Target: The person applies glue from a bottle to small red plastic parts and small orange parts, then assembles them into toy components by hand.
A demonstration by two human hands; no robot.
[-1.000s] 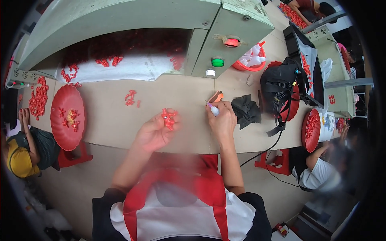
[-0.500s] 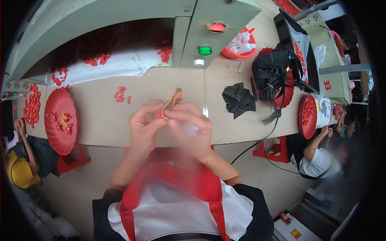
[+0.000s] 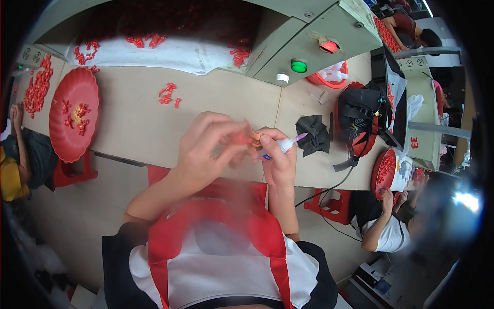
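My left hand (image 3: pixel 203 149) is closed in a pinch on a small red piece (image 3: pixel 240 137), blurred by motion, above the table's front edge. In my right hand (image 3: pixel 280 165) lies a small white squeeze bottle (image 3: pixel 285 144) with a purple nozzle, its tip pointing right and away from the red piece. Between the two hands' fingertips is an orange-brown strip (image 3: pixel 256 138); fingers cover part of it. Beyond my hands a few loose red pieces (image 3: pixel 166 96) lie on the table (image 3: pixel 216 98). To the right sits a crumpled black cloth (image 3: pixel 312 135).
At left stands a red scalloped plate (image 3: pixel 60 123) holding several red figures. A pale green machine (image 3: pixel 278 49) spans the far side, with red pieces on its white sheet (image 3: pixel 195 59). A black bag (image 3: pixel 355 110) with a cable lies at right. Other people sit at both sides.
The view has shifted and turned. My hands have drawn slightly apart, and the strip is lower between them. The bottle in my right hand now shows plainly, nozzle to the right.
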